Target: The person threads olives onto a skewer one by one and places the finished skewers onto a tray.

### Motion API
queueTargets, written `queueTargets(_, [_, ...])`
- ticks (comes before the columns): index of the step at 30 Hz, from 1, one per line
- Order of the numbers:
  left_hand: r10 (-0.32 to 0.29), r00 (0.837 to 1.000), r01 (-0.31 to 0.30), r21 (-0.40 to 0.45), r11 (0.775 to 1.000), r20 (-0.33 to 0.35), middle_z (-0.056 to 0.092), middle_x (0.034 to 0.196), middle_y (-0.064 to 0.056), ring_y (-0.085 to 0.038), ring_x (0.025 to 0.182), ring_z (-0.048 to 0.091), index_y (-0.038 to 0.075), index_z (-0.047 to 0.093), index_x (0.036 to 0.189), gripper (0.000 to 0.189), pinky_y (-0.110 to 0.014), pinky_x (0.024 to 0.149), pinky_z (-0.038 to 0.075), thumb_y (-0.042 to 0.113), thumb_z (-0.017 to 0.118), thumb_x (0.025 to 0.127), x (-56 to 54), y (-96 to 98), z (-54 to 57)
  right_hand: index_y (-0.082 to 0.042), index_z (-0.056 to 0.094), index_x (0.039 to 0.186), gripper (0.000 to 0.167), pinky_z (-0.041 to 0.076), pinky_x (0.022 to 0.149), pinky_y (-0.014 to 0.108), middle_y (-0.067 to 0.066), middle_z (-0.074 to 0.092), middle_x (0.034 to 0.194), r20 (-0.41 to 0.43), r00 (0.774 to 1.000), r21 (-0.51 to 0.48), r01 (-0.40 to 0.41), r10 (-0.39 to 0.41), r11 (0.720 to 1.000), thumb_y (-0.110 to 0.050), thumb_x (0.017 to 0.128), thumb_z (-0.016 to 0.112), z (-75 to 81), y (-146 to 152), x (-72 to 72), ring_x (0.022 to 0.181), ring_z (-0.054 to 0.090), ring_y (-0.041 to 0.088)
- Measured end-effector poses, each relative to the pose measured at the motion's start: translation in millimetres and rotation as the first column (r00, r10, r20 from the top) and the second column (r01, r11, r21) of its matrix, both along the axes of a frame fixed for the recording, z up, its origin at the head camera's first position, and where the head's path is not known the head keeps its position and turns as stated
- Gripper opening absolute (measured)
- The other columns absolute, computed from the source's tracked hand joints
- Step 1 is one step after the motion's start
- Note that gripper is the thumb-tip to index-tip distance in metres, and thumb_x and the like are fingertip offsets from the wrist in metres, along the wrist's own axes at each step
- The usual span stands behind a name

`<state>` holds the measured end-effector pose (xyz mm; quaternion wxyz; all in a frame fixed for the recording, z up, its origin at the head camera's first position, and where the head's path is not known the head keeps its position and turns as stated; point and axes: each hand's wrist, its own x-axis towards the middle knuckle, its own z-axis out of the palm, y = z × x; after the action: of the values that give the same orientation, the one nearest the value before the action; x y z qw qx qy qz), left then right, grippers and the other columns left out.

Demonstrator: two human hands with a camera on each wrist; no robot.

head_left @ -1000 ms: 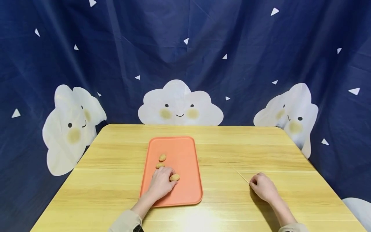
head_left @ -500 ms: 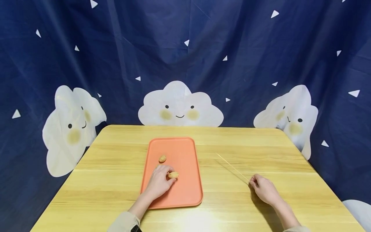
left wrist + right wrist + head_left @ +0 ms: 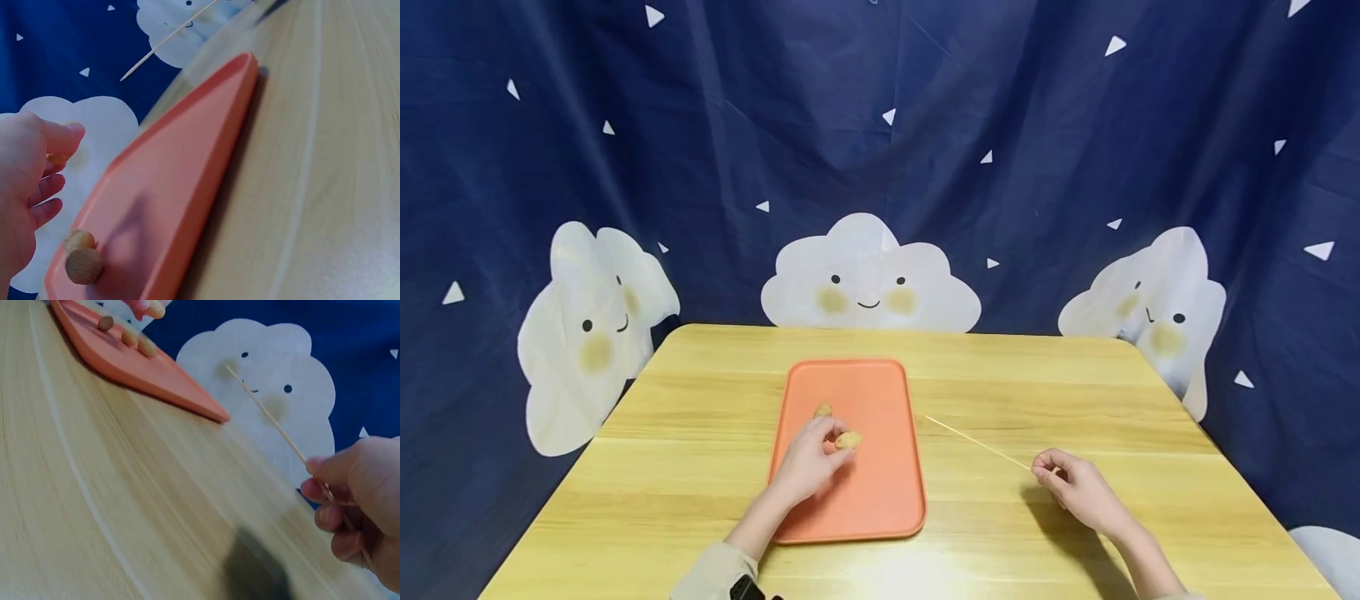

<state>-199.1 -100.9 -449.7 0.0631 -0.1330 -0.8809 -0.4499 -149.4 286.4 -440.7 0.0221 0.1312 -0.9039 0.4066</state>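
Observation:
My left hand (image 3: 807,461) pinches a small tan oval piece (image 3: 848,440), rough like a fried ball, between thumb and fingers. It is held above the coral tray (image 3: 880,500). More such pieces lie on the tray; the right wrist view has a brown round one (image 3: 105,323) and two tan ones (image 3: 147,347) below the left hand. In the head view my left hand hides most of them. Over the table to the right, my right hand (image 3: 1078,489) grips a thin bamboo skewer (image 3: 973,441) by its near end. The skewer's pointed tip is directed left, toward the tray's right edge.
The tray stands on a wooden table (image 3: 1000,533), left of centre, with a raised rim. Behind the table hangs a dark blue curtain (image 3: 925,167) with white clouds. A dark watch (image 3: 745,587) sits on the left wrist.
My left hand has lifted the tan oval piece a little up off the tray. My right hand has raised the skewer from the table and swung its tip left toward the tray.

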Motion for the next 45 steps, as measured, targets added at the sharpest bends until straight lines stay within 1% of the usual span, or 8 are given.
queueTargets(4, [-0.019,1.000,0.018,0.079,0.997,0.011,0.055,0.094,0.002,-0.013,0.085,0.053,0.015,0.060,0.092,0.023,-0.029,0.073,0.050,0.006,0.075,0.076,0.0,0.2,6.1,-0.002,0.060,0.088,0.005,0.038,0.038,0.022,-0.003,0.046,0.059,-0.027,0.999,-0.061,-0.030,0.028,0.998,-0.007,0.089,0.060,9.1,-6,1.8,0.046,0.039,0.001])
queueTargets(8, [-0.047,0.999,0.048,0.095,0.994,-0.007,0.056,0.091,0.004,-0.016,0.090,0.056,0.015,0.061,0.092,0.024,-0.030,0.076,0.050,0.004,0.075,0.076,1.3,-0.4,11.0,-0.004,0.063,0.087,0.003,0.038,0.039,0.021,0.001,0.051,0.062,-0.035,0.998,-0.104,-0.051,0.047,0.993,-0.001,0.086,0.062,14.6,-13,3.0,0.050,0.040,0.001])
queueTargets(15, [-0.111,0.994,0.112,0.100,0.989,-0.021,0.057,0.091,0.004,-0.017,0.086,0.059,0.012,0.062,0.095,0.025,-0.030,0.076,0.050,0.001,0.073,0.076,3.1,1.3,15.2,-0.008,0.065,0.087,0.008,0.040,0.046,0.021,-0.003,0.056,0.071,-0.135,0.984,-0.059,-0.127,0.119,0.990,-0.002,0.083,0.066,14.5,-26,3.4,0.059,0.045,0.004])
queueTargets(23, [-0.169,0.985,0.171,0.140,0.975,-0.024,0.054,0.091,0.003,-0.015,0.088,0.055,0.009,0.060,0.094,0.024,-0.027,0.078,0.051,-0.003,0.071,0.075,5.7,4.2,11.7,-0.006,0.067,0.090,0.005,0.043,0.050,0.022,0.003,0.061,0.081,-0.075,0.980,-0.077,-0.192,0.186,0.978,-0.004,0.085,0.064,14.7,-35,5.3,0.063,0.048,0.004])
queueTargets(33, [-0.189,0.982,0.191,0.140,0.972,-0.030,0.054,0.092,-0.002,-0.021,0.088,0.055,0.006,0.059,0.093,0.025,-0.039,0.081,0.050,-0.007,0.070,0.075,8.2,6.5,11.0,-0.006,0.067,0.091,0.006,0.043,0.048,0.022,0.005,0.062,0.081,-0.126,0.965,-0.097,-0.243,0.231,0.965,-0.006,0.086,0.063,13.1,-38,8.2,0.061,0.048,0.006])
queueTargets(38, [-0.193,0.981,0.194,0.147,0.970,-0.018,0.055,0.093,-0.002,-0.020,0.088,0.055,0.006,0.060,0.094,0.025,-0.038,0.081,0.050,-0.006,0.071,0.075,7.8,8.5,11.6,-0.007,0.067,0.090,0.006,0.044,0.049,0.022,0.006,0.062,0.081,-0.104,0.972,-0.092,-0.221,0.212,0.971,-0.007,0.086,0.064,12.7,-37,7.4,0.061,0.049,0.005])
queueTargets(42, [-0.197,0.980,0.195,0.172,0.966,-0.004,0.056,0.093,-0.003,-0.021,0.088,0.055,0.004,0.060,0.094,0.025,-0.040,0.082,0.050,-0.008,0.070,0.075,9.9,9.8,14.6,-0.004,0.067,0.090,0.006,0.044,0.044,0.021,0.008,0.060,0.077,-0.048,0.977,-0.125,-0.214,0.209,0.969,-0.009,0.086,0.065,12.8,-38,7.4,0.058,0.049,0.003])
queueTargets(45, [-0.214,0.977,0.211,0.186,0.960,-0.005,0.057,0.092,-0.007,-0.025,0.086,0.056,0.000,0.060,0.094,0.023,-0.045,0.081,0.050,-0.010,0.069,0.075,16.3,11.1,25.0,-0.005,0.067,0.087,0.005,0.042,0.038,0.020,0.003,0.057,0.074,-0.031,0.975,-0.158,-0.223,0.221,0.962,-0.009,0.086,0.065,13.0,-38,7.6,0.055,0.048,0.001])
